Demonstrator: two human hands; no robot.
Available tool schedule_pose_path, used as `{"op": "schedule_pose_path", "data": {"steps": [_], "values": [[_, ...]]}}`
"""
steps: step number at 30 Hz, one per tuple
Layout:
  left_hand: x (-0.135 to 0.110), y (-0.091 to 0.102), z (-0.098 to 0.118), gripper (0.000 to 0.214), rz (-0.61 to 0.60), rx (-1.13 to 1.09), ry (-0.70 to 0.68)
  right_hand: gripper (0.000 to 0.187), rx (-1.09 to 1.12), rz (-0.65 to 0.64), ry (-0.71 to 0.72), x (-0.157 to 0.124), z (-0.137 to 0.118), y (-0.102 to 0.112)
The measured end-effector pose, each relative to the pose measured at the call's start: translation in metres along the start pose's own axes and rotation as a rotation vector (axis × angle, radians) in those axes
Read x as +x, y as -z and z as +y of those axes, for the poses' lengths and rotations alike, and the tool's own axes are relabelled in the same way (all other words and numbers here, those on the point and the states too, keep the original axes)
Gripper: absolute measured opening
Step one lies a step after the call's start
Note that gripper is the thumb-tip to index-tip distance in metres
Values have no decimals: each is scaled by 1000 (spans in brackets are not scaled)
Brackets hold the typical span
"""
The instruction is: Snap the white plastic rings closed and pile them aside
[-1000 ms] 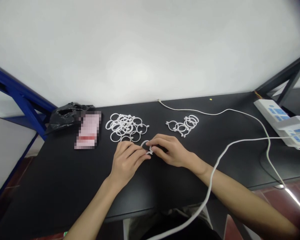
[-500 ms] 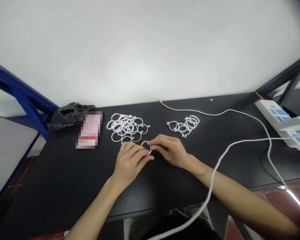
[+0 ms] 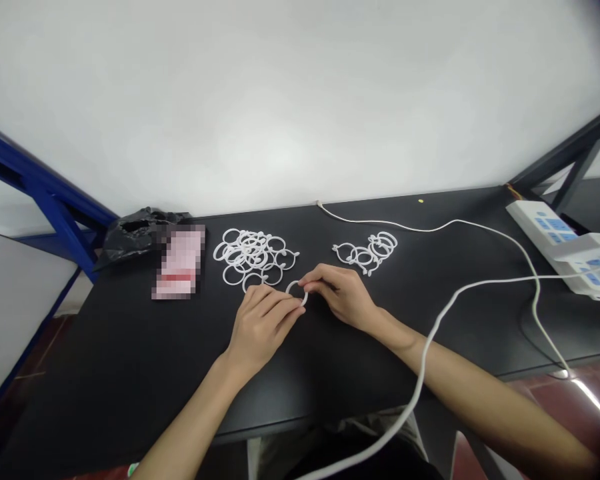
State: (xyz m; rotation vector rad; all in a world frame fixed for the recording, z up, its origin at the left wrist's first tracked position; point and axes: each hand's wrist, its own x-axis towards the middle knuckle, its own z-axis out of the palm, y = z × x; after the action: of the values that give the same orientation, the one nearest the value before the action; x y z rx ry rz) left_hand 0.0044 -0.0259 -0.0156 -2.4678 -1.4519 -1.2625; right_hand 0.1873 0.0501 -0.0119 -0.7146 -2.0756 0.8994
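Note:
Between my hands is a white ring [image 3: 305, 297], raised a little over the black table. My left hand [image 3: 263, 320] pinches its lower edge, and the fingers hide part of it. The thumb and fingertips of my right hand [image 3: 343, 297] close on its upper right side. Just beyond my left hand lies a heap of white rings [image 3: 250, 253] with small tabs, which look like curtain rings. A smaller group of similar rings [image 3: 365, 253] lies beyond my right hand.
A black plastic bag [image 3: 135, 233] and a blurred pink packet [image 3: 180, 260] lie at the left. White cables [image 3: 460, 288] cross the right side, one over my right forearm. A white power strip [image 3: 555, 233] sits at the right edge of the black table [image 3: 145, 360].
My right fingers have shifted slightly up and along the ring, and more of the ring now shows between my hands. The two groups of rings lie as before.

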Motion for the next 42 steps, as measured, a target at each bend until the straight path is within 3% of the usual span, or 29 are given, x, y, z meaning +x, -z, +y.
{"op": "schedule_pose_path", "data": {"steps": [4, 8, 13, 17, 27, 36, 42], "values": [[0, 7, -5, 7, 38, 155, 9, 19, -158, 28, 3, 1, 6, 3], [-2, 15, -18, 10, 75, 352, 98, 19, -346, 168, -22, 4, 12, 13], [-7, 17, -31, 9, -12, 477, 246, 15, -525, 268, -31, 9, 21, 29], [-10, 15, -33, 13, -31, 488, 264, 15, -657, 292, -52, 11, 28, 37], [-9, 13, -32, 15, -9, 481, 275, 20, -824, 308, -165, 10, 35, 50], [-8, 13, -30, 16, 26, 427, 247, 23, -865, 224, -239, 11, 32, 50], [-7, 13, -27, 15, 42, 414, 222, 34, -915, 135, -203, 6, 38, 43]]}}
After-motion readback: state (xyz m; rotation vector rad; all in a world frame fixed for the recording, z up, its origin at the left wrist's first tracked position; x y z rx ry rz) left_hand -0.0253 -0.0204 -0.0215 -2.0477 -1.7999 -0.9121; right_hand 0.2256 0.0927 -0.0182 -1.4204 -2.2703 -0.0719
